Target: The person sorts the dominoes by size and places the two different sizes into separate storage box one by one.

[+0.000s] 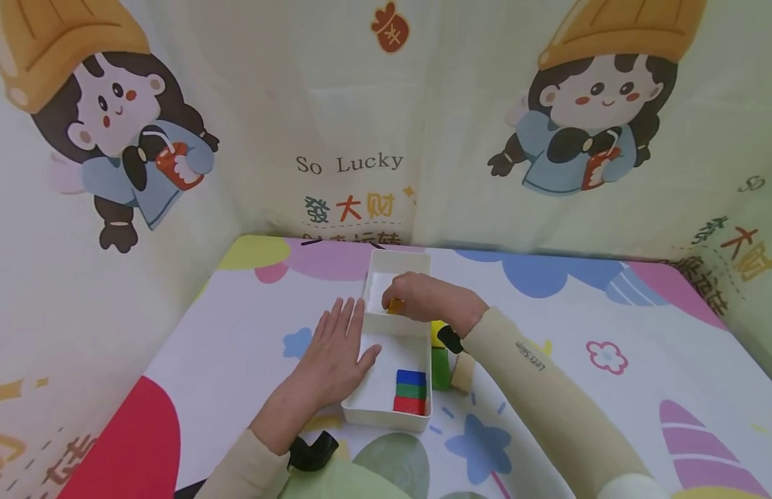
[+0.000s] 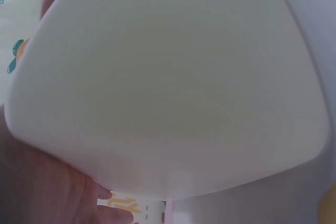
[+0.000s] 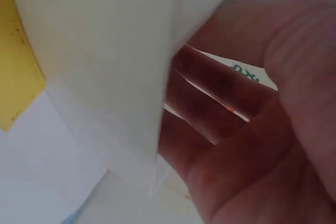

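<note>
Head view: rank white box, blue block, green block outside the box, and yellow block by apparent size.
1. white box, by far the largest.
2. green block standing outside the box.
3. blue block in the stack, close to the green one, so unsure.
4. yellow block, mostly hidden in the right hand, so unsure.

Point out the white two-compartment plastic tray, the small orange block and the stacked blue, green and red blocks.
White two-compartment plastic tray (image 1: 386, 418): head view, near rim.
Small orange block (image 1: 395, 305): head view, visible face under right hand's fingers.
Blue, green and red blocks (image 1: 411, 391): head view, green middle one.
</note>
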Action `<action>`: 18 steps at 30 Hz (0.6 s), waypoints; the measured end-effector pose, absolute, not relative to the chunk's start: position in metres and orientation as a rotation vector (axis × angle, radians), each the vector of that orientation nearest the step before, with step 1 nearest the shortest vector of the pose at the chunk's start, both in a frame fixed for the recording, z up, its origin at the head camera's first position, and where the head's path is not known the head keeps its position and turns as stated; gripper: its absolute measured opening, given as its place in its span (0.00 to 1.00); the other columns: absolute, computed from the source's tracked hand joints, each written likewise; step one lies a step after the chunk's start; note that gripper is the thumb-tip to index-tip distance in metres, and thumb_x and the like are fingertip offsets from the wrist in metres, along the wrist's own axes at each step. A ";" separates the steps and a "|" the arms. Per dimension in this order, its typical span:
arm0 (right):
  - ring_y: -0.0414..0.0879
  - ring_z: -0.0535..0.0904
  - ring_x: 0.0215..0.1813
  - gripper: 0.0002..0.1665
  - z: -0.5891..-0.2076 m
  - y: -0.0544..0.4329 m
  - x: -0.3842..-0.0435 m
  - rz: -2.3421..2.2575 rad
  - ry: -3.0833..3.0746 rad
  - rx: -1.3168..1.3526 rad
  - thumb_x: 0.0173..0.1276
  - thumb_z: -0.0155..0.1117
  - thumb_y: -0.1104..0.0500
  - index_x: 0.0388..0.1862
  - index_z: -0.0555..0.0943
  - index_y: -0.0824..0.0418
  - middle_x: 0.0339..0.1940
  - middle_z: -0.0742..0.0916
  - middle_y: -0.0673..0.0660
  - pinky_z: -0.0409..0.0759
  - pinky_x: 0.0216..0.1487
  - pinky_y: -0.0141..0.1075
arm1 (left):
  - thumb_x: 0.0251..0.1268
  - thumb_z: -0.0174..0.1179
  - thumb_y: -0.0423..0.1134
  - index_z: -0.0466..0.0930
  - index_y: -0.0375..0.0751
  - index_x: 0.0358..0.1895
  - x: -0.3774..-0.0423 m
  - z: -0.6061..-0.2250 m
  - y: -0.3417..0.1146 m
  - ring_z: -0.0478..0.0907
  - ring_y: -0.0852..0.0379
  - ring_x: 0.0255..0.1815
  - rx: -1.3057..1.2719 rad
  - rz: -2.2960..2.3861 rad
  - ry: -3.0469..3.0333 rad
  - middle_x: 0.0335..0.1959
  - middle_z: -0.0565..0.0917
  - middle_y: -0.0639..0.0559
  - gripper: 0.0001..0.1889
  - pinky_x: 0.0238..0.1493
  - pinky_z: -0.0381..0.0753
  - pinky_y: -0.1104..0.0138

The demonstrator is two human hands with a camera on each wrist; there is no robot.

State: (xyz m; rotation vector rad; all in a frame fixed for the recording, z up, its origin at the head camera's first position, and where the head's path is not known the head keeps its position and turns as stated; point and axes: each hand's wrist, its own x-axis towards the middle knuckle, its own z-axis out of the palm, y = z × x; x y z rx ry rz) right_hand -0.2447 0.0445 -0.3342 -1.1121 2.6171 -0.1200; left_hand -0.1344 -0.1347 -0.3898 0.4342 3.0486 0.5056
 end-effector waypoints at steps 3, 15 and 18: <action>0.47 0.79 0.49 0.15 -0.335 0.044 -0.248 -0.120 2.572 -1.055 0.68 0.65 0.64 0.52 0.86 0.53 0.49 0.88 0.53 0.81 0.61 0.39 | 0.74 0.48 0.58 0.42 0.36 0.80 -0.134 -0.390 -0.133 0.39 0.38 0.83 0.428 0.511 3.052 0.81 0.49 0.37 0.43 0.80 0.43 0.43; 0.45 0.77 0.51 0.23 -0.334 0.042 -0.246 -0.063 2.482 -0.819 0.68 0.63 0.68 0.58 0.84 0.49 0.50 0.85 0.51 0.82 0.60 0.41 | 0.75 0.47 0.58 0.41 0.36 0.80 -0.134 -0.390 -0.132 0.38 0.39 0.83 0.429 0.532 3.039 0.81 0.48 0.38 0.43 0.80 0.42 0.44; 0.46 0.78 0.51 0.23 -0.336 0.041 -0.244 -0.084 2.494 -0.844 0.68 0.62 0.68 0.59 0.83 0.51 0.51 0.85 0.52 0.82 0.59 0.41 | 0.75 0.47 0.58 0.41 0.36 0.80 -0.134 -0.389 -0.133 0.37 0.39 0.83 0.421 0.524 3.040 0.81 0.48 0.38 0.43 0.80 0.42 0.44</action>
